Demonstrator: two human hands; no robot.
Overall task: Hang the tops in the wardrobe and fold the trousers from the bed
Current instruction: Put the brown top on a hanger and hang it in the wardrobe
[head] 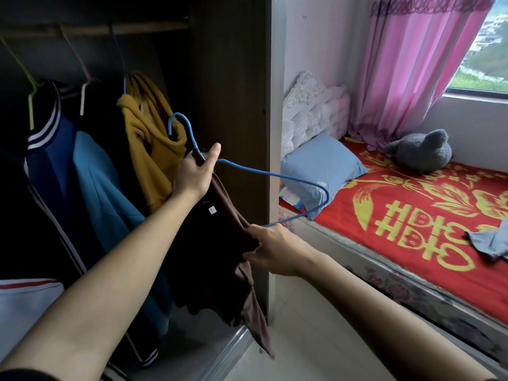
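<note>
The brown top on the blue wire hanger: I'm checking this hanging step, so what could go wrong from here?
1. The brown top looks bunched on one side of the blue wire hanger; its other arm is bare, so the top may slide off.
2. The left hand grips the hanger's neck while the right hand pulls fabric, which may bend the thin wire.
3. The wooden wardrobe rail is crowded.

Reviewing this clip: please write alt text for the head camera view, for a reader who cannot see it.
A person's left hand grips a blue wire hanger below its hook while the right hand pulls a brown top along it, before an open wardrobe holding hung clothes. To the right, a bed with a red and gold cover holds a blue pillow and grey plush toy.
</note>
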